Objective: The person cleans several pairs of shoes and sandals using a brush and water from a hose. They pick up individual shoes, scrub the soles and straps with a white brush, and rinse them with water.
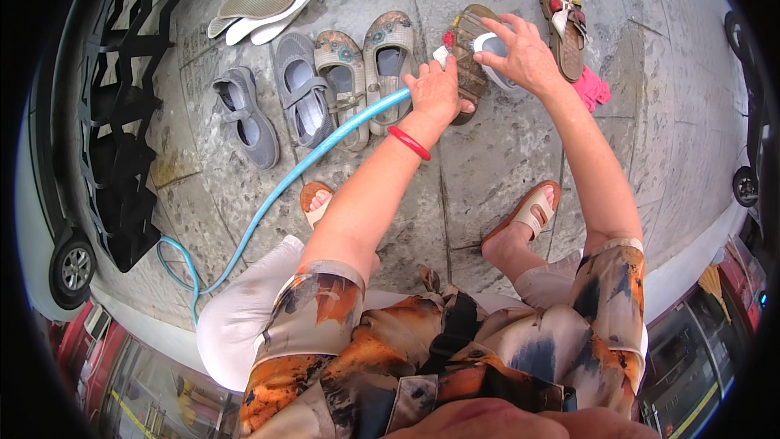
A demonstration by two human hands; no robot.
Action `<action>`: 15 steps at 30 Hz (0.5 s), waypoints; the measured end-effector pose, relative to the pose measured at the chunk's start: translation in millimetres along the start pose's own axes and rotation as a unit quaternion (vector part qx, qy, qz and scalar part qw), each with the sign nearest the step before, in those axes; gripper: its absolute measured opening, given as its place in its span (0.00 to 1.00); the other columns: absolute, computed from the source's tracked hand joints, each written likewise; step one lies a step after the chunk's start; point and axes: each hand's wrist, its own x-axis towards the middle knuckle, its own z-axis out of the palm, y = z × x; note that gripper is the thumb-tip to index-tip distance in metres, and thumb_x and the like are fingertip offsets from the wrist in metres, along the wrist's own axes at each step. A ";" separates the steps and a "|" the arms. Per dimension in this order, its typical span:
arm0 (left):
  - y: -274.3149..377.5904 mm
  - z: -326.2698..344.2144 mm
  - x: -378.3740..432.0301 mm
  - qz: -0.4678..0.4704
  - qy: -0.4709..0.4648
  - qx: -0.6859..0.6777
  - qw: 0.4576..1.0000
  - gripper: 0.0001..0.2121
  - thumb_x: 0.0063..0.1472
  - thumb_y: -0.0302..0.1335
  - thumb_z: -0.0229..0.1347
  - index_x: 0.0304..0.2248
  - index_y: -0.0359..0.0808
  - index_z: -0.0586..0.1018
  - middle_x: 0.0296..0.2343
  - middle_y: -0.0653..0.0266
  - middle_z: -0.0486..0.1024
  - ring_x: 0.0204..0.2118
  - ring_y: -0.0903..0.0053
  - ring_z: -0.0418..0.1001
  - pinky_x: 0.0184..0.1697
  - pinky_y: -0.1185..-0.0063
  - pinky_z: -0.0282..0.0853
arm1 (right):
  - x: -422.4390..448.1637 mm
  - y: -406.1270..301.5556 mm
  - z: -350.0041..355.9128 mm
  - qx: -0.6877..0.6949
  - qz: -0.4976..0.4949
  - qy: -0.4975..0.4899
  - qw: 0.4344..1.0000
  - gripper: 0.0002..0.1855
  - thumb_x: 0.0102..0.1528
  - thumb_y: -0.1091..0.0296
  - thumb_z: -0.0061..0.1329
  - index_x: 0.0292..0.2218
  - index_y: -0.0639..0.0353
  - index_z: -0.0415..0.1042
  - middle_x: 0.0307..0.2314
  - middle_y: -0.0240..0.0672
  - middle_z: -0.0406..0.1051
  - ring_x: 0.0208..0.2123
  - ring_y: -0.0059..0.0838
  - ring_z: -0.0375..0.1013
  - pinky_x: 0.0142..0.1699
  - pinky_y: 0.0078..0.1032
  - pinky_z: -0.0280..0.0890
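A brown sandal (468, 76) lies on the stone paving with its ridged sole facing up; red and white strap parts stick out at its left edge. My left hand (434, 91) grips the end of a light blue hose (329, 139), its thumb reaching the sandal's edge. In my right hand (525, 56) is a white, round-rimmed object (491, 46) with a greyish middle, held over the sandal's right side; the fingers partly hide it, and I cannot tell exactly what it is. The matching sandal (567, 36) rests farther right, straps up, near a bright pink cloth (591, 90).
To the left stand grey strap shoes (248, 119) and beige flower-patterned shoes (388, 67). Several insoles (259, 3) lie beyond them. A black plastic lattice rack (122, 103) is at far left, by a parked car (58, 256). The hose curls near my left knee.
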 end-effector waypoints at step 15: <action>-4.4 -4.5 2.5 -0.008 -0.051 0.023 0.998 0.46 0.36 0.47 0.66 0.55 0.38 0.59 0.40 0.60 0.68 0.46 0.66 0.64 0.45 0.58 0.57 | 89.6 5.1 81.9 0.111 0.228 0.131 0.958 0.23 0.38 0.59 0.55 0.40 0.45 0.73 0.40 0.39 0.63 0.42 0.44 0.61 0.45 0.38 0.63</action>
